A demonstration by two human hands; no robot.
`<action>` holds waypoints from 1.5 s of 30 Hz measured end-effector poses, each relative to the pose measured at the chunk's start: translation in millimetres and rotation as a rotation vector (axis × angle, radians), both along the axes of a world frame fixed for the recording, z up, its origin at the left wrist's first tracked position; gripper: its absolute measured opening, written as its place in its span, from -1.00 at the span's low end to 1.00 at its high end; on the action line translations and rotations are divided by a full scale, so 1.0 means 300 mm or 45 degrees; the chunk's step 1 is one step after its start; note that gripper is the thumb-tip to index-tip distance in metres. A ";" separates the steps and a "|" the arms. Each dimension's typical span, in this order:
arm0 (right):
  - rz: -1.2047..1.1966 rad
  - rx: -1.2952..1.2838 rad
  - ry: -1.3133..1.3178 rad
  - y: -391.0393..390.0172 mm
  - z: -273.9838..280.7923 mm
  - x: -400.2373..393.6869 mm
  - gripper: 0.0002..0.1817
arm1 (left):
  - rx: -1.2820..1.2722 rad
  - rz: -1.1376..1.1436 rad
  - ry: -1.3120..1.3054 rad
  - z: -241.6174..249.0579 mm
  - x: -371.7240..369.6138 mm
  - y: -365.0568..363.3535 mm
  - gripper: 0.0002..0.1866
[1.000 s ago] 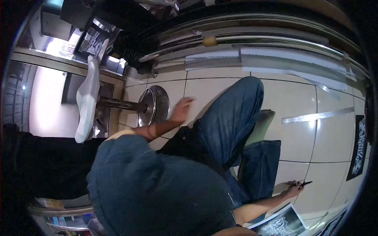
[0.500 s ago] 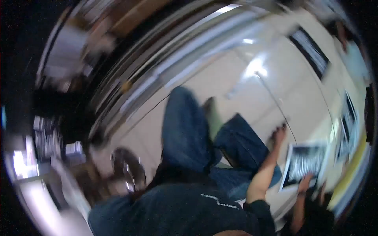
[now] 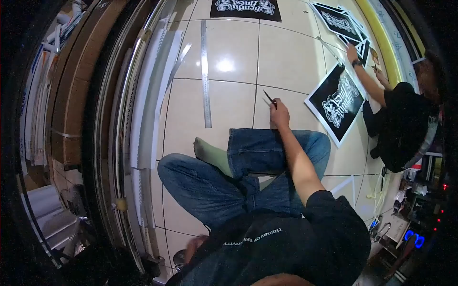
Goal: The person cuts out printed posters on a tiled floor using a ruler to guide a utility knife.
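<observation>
A print workshop, shown by the lettered prints (image 3: 339,100), steel ruler (image 3: 205,75) and stored rolls (image 3: 63,29) around the tiled floor (image 3: 233,51).

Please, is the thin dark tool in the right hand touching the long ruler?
Apart: the head view shows floor tiles between the tool and the ruler.

Of the 2 arms, the right arm (image 3: 303,172) reaches forward and slants inward across the front of the body, its forearm (image 3: 298,157) bare below the short sleeve (image 3: 329,202) and its wrist (image 3: 284,128) close to straight, while the right hand (image 3: 280,116) is closed, back upward, with the fingers curled in a grip at the far end. The left hand (image 3: 194,248) is low and close in beside the torso (image 3: 281,243), the arm behind it mostly hidden, and it is blurred, so its fingers seem loosely bent but cannot be made out clearly.
</observation>
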State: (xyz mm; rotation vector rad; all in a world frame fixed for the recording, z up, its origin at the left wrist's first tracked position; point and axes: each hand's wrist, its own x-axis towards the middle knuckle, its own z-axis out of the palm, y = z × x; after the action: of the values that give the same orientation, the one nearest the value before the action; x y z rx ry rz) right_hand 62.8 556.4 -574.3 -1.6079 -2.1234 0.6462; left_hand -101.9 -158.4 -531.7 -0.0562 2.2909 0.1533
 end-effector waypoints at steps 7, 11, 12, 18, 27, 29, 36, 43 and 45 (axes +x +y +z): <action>-0.311 0.113 -0.333 -0.138 -0.032 -0.148 -0.55 | 0.618 -0.414 0.632 0.041 -0.299 0.483 -0.51; -0.374 0.159 -0.404 -0.204 -0.120 -0.171 -0.45 | 0.682 -0.863 0.253 -0.160 -0.337 0.390 -0.41; -0.417 0.058 -0.499 -0.194 -0.100 -0.183 -0.42 | 0.702 -0.562 0.062 -0.113 -0.331 0.447 -0.40; -0.433 -0.031 -0.741 -0.183 -0.117 -0.191 -0.37 | 0.948 0.159 -0.592 -0.078 -0.425 0.554 -0.43; -0.410 0.143 -0.753 -0.152 -0.128 -0.179 -0.41 | 0.619 -0.079 -0.541 0.062 -0.587 0.594 -0.43; -0.357 0.120 -0.777 -0.159 -0.122 -0.184 -0.39 | 0.615 -0.188 -0.475 0.059 -0.580 0.581 -0.43; -0.320 0.136 -0.566 -0.159 -0.033 -0.137 -0.51 | 0.594 -0.557 0.016 0.041 -0.545 0.485 -0.42; -0.218 -0.004 -0.286 -0.107 0.139 0.068 -0.60 | 0.577 -0.638 0.436 -0.036 -0.610 0.374 -0.42; -0.012 0.273 -0.128 -0.130 0.217 0.186 -0.65 | 0.587 -0.645 0.478 -0.029 -0.656 0.353 -0.42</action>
State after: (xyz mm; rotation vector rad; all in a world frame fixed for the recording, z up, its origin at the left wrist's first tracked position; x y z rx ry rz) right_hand 118.4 517.3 -509.1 -1.5606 -2.1712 0.3275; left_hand -298.5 -52.5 -540.3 0.8445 2.4948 0.4490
